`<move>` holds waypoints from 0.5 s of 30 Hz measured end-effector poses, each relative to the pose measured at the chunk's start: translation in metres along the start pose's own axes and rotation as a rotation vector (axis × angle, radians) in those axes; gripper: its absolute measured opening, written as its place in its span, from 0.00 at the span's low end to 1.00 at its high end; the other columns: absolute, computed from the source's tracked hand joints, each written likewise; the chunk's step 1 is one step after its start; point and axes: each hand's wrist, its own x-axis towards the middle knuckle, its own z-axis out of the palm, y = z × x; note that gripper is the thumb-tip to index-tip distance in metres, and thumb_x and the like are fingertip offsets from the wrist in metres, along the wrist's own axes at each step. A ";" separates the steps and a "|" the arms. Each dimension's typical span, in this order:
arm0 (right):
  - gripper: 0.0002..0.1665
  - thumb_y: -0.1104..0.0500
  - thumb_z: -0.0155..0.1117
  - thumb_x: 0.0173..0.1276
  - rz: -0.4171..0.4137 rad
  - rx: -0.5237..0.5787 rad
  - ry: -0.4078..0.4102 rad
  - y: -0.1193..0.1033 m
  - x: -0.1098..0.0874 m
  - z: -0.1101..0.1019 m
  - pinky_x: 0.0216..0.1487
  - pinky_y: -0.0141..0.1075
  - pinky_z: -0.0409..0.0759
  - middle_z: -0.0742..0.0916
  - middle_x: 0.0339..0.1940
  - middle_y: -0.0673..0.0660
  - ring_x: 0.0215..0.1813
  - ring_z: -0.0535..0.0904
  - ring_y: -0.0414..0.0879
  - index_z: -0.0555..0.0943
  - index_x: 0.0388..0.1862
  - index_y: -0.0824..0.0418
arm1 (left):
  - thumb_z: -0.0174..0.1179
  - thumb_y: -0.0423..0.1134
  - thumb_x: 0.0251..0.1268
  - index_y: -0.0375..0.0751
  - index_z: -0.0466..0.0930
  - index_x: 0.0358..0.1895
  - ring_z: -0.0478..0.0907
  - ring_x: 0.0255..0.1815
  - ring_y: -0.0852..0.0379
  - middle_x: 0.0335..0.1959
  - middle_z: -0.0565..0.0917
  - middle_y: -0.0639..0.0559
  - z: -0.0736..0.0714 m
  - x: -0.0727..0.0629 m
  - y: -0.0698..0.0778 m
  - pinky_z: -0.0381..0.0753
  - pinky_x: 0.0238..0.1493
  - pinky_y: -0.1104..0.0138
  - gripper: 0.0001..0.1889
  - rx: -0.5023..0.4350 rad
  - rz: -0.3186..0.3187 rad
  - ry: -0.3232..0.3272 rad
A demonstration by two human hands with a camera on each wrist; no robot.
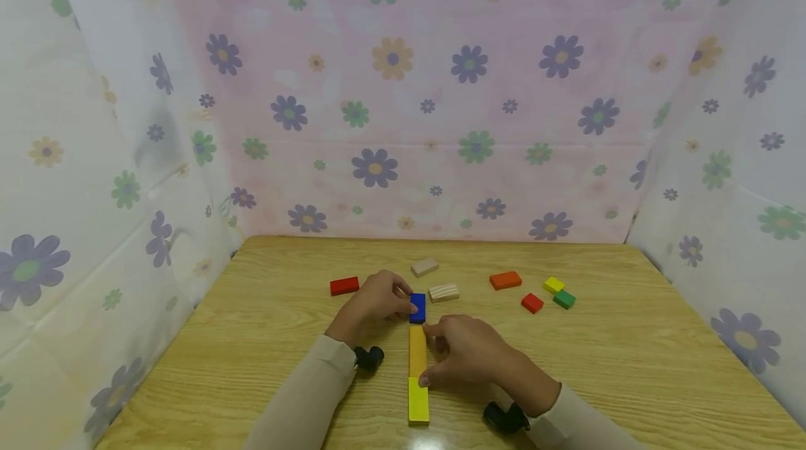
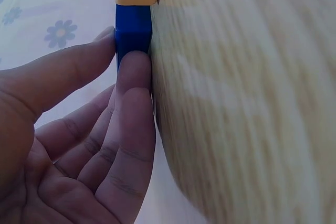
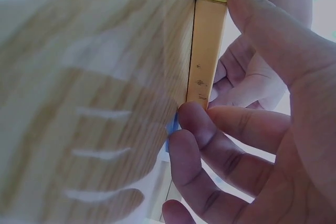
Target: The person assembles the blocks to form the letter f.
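My left hand [image 1: 380,296] holds a small blue block [image 1: 418,305] lying flat on the wooden table. In the left wrist view its thumb is at the block's top and a fingertip covers part of its side. Toward me, in line with the blue block, lies a long orange block [image 1: 418,350]. A yellow block [image 1: 418,401] meets its near end. My right hand [image 1: 472,352] touches this row from the right, its thumb by the seam of yellow and orange. In the right wrist view its fingertips [image 3: 195,116] are at the orange block's far end.
A red block [image 1: 344,286] lies beyond my left hand. Two plain wooden blocks [image 1: 443,292] sit behind the blue one. An orange-red block [image 1: 506,280], a small red block [image 1: 532,304], a yellow piece [image 1: 554,285] and a green piece [image 1: 564,299] lie right. Flowered cloth [image 1: 428,128] surrounds the table.
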 end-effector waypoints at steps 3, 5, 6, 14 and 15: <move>0.55 0.27 0.79 0.48 0.005 0.004 -0.003 0.002 0.000 0.000 0.30 0.32 0.74 0.82 0.34 0.41 0.30 0.73 0.35 0.80 0.70 0.56 | 0.74 0.35 0.62 0.37 0.85 0.53 0.88 0.33 0.53 0.35 0.89 0.49 0.000 0.000 0.000 0.89 0.38 0.60 0.17 -0.006 -0.002 -0.001; 0.55 0.26 0.79 0.48 0.008 0.004 -0.003 0.003 0.000 0.001 0.30 0.32 0.74 0.82 0.34 0.41 0.30 0.73 0.36 0.81 0.69 0.56 | 0.74 0.35 0.63 0.37 0.85 0.53 0.88 0.33 0.53 0.35 0.89 0.50 0.000 0.000 0.001 0.88 0.38 0.60 0.17 -0.009 -0.006 -0.001; 0.55 0.26 0.79 0.48 0.010 0.003 -0.003 0.003 0.000 0.001 0.30 0.32 0.74 0.82 0.34 0.41 0.30 0.73 0.35 0.81 0.69 0.56 | 0.74 0.35 0.63 0.37 0.85 0.53 0.88 0.33 0.53 0.34 0.89 0.50 0.000 0.000 0.001 0.88 0.39 0.60 0.16 -0.010 -0.007 -0.002; 0.55 0.25 0.79 0.46 0.019 -0.005 0.005 0.002 0.000 0.002 0.31 0.32 0.75 0.83 0.35 0.40 0.31 0.75 0.33 0.82 0.68 0.55 | 0.76 0.36 0.61 0.37 0.86 0.50 0.88 0.31 0.53 0.32 0.89 0.49 -0.001 0.001 0.002 0.88 0.36 0.60 0.16 0.021 0.006 -0.006; 0.55 0.25 0.79 0.46 0.020 -0.004 0.004 0.001 0.000 0.002 0.31 0.32 0.75 0.83 0.35 0.40 0.31 0.75 0.33 0.82 0.68 0.55 | 0.76 0.36 0.60 0.37 0.86 0.50 0.88 0.31 0.53 0.32 0.89 0.49 -0.002 0.001 0.002 0.88 0.36 0.60 0.16 0.025 0.006 -0.006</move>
